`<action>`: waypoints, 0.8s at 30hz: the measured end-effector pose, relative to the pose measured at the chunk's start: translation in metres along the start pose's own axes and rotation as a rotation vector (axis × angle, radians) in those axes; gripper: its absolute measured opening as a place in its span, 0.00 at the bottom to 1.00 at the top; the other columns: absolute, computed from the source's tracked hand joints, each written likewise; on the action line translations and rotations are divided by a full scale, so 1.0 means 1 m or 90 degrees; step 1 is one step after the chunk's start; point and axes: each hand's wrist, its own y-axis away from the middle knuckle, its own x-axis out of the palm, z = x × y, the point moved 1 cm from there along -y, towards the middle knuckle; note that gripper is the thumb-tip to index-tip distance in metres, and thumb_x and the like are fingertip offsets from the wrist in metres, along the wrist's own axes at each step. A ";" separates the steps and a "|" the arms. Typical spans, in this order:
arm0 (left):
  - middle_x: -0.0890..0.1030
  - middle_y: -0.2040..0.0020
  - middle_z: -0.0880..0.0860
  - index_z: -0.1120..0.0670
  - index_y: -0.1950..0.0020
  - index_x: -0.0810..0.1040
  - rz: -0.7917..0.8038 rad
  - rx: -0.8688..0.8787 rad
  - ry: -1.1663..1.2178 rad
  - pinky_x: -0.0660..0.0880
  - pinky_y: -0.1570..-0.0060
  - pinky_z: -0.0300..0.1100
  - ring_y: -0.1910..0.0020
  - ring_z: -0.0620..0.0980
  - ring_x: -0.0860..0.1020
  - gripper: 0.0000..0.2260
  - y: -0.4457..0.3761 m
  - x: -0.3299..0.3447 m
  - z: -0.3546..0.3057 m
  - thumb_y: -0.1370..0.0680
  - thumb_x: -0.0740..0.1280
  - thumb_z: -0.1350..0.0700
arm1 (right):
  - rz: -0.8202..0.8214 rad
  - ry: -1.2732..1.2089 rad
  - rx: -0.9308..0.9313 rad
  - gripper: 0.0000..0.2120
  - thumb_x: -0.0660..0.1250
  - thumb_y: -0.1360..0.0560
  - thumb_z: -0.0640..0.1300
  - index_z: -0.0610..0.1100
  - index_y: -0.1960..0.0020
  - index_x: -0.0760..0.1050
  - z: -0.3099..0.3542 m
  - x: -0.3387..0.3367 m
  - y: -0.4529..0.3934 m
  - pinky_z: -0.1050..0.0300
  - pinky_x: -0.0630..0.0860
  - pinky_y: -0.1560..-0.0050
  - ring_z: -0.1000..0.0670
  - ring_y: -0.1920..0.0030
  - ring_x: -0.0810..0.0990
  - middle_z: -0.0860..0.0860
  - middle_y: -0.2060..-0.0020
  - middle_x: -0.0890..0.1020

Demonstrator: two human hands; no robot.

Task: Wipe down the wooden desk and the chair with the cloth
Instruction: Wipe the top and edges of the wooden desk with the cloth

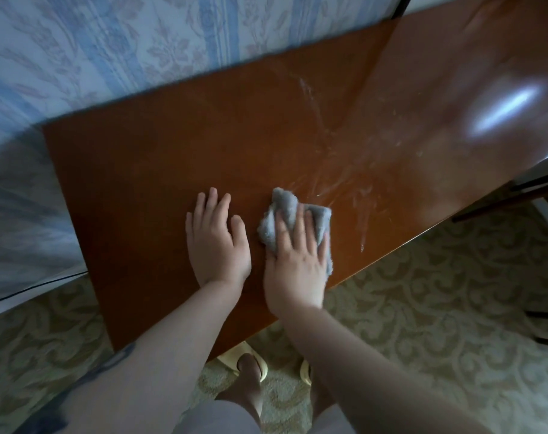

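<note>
Cloth [293, 219], grey and crumpled, lies on the counter [147, 170] near its front edge, pinned under the right grip [293, 261]. That hand lies palm down with fingers straight and spread over the cloth, pressing it to the wood rather than curling round it; cloth shows beyond the fingertips and along the hand's right side. The left grip [218, 239] rests flat on the bare wood just beside the cloth, fingers straight and together, holding nothing. Both forearms reach in from the bottom of the view.

Pale streaks [335, 158] cross the glossy brown top to the right of the cloth and further back, and a bright glare [504, 109] sits on the far right part. The counter's back edge meets a wall with blue striped floral wallpaper [110, 42]. Below the front edge, patterned carpet [423, 324] shows, with the person's feet in light slippers [250, 358]. Dark wooden bars at the right edge may be the chair [545, 327]; I cannot tell.
</note>
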 end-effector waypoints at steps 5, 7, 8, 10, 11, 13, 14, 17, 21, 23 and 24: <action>0.67 0.26 0.51 0.53 0.30 0.73 0.018 0.007 0.015 0.49 0.25 0.47 0.24 0.48 0.58 0.21 -0.001 -0.005 0.000 0.21 0.53 0.52 | 0.130 0.059 -0.270 0.26 0.49 0.18 0.53 0.54 0.21 0.49 -0.004 -0.008 -0.003 0.50 0.35 0.24 0.56 0.24 0.35 0.53 0.21 0.46; 0.67 0.25 0.51 0.53 0.29 0.72 0.018 0.020 0.008 0.49 0.25 0.47 0.23 0.48 0.58 0.20 -0.002 -0.005 0.001 0.19 0.53 0.52 | 0.092 0.080 -0.251 0.26 0.52 0.17 0.55 0.56 0.21 0.49 -0.031 -0.015 -0.016 0.54 0.31 0.25 0.58 0.25 0.36 0.54 0.21 0.48; 0.67 0.25 0.51 0.52 0.29 0.72 0.016 0.018 0.005 0.49 0.24 0.47 0.23 0.48 0.57 0.19 -0.001 -0.005 0.001 0.18 0.54 0.52 | 0.053 0.067 -0.174 0.26 0.52 0.17 0.55 0.56 0.21 0.50 -0.040 -0.018 -0.017 0.55 0.31 0.25 0.57 0.25 0.37 0.54 0.21 0.49; 0.66 0.25 0.50 0.52 0.29 0.72 0.014 0.003 -0.002 0.49 0.24 0.47 0.23 0.47 0.57 0.18 0.002 -0.004 0.000 0.17 0.56 0.54 | -0.022 0.039 -0.010 0.26 0.50 0.18 0.55 0.55 0.21 0.50 -0.040 -0.017 -0.006 0.54 0.34 0.24 0.56 0.23 0.39 0.53 0.21 0.51; 0.66 0.25 0.50 0.52 0.29 0.72 0.013 -0.002 -0.004 0.49 0.24 0.46 0.23 0.47 0.57 0.18 0.003 -0.003 0.000 0.17 0.56 0.54 | -0.041 0.022 0.042 0.27 0.50 0.19 0.55 0.54 0.21 0.51 -0.031 -0.011 0.003 0.52 0.35 0.24 0.55 0.23 0.40 0.52 0.21 0.50; 0.67 0.25 0.51 0.52 0.29 0.73 0.011 -0.002 -0.006 0.49 0.25 0.46 0.23 0.48 0.58 0.18 0.004 -0.002 0.000 0.18 0.57 0.55 | -0.016 -0.002 0.052 0.29 0.51 0.21 0.54 0.53 0.21 0.53 -0.009 0.003 0.018 0.51 0.35 0.24 0.54 0.23 0.39 0.50 0.21 0.51; 0.68 0.26 0.52 0.53 0.30 0.73 0.009 0.002 -0.003 0.49 0.25 0.46 0.24 0.49 0.59 0.18 0.003 -0.002 0.000 0.19 0.57 0.55 | 0.004 -0.007 0.012 0.29 0.52 0.22 0.52 0.53 0.21 0.53 0.001 0.006 0.020 0.51 0.33 0.24 0.54 0.23 0.39 0.49 0.21 0.51; 0.67 0.26 0.52 0.53 0.30 0.73 0.015 -0.002 -0.006 0.49 0.25 0.46 0.23 0.49 0.58 0.17 -0.001 -0.002 -0.001 0.18 0.57 0.56 | 0.076 0.010 -0.170 0.28 0.50 0.20 0.53 0.56 0.21 0.50 -0.002 -0.003 0.004 0.54 0.31 0.25 0.55 0.23 0.39 0.52 0.21 0.49; 0.67 0.25 0.51 0.52 0.29 0.72 0.007 -0.008 -0.018 0.49 0.24 0.46 0.23 0.48 0.58 0.17 0.002 -0.002 -0.002 0.17 0.56 0.54 | 0.022 0.015 -0.090 0.25 0.53 0.18 0.54 0.57 0.22 0.54 -0.052 -0.016 -0.006 0.50 0.41 0.23 0.58 0.23 0.42 0.54 0.22 0.54; 0.67 0.25 0.51 0.52 0.29 0.72 0.007 -0.008 -0.020 0.49 0.25 0.46 0.23 0.48 0.57 0.17 0.001 -0.001 -0.001 0.17 0.56 0.53 | -0.066 0.011 0.063 0.26 0.53 0.20 0.53 0.54 0.22 0.57 -0.043 -0.008 0.008 0.49 0.43 0.22 0.55 0.22 0.45 0.51 0.22 0.56; 0.67 0.25 0.51 0.52 0.29 0.73 0.006 -0.002 -0.014 0.49 0.25 0.46 0.23 0.48 0.58 0.18 0.000 0.000 -0.001 0.18 0.56 0.53 | -0.086 0.012 0.096 0.27 0.52 0.21 0.52 0.53 0.22 0.58 -0.028 -0.002 0.014 0.47 0.44 0.23 0.53 0.22 0.47 0.50 0.22 0.58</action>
